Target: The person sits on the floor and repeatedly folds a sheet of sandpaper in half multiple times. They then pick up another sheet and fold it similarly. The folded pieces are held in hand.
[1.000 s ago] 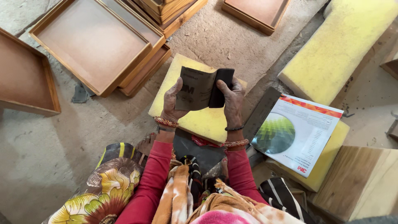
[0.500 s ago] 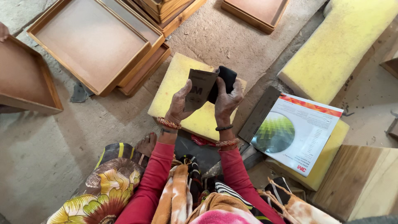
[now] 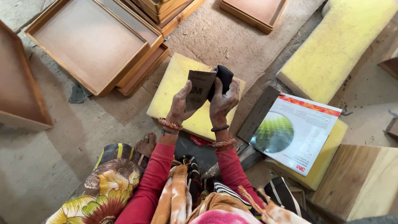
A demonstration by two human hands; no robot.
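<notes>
Left hand: I see my left hand [image 3: 180,104] pinching the brown backing face of a thin, dark, folded sheet of sandpaper [image 3: 206,84], thumb on its near-left edge.
Right hand: my right hand [image 3: 224,98] is closed around the sheet's black, curled right part.
Where it is: held up between both hands, above the yellow foam pad [image 3: 174,85] on the dusty floor [image 3: 62,137].
Handling: I judge it light, limp, easily creased, and rough enough not to slip; best held at opposite edges.
Around: stacked shallow wooden trays [image 3: 89,43] far left; a white printed sandpaper packet [image 3: 296,130] to the right.
</notes>
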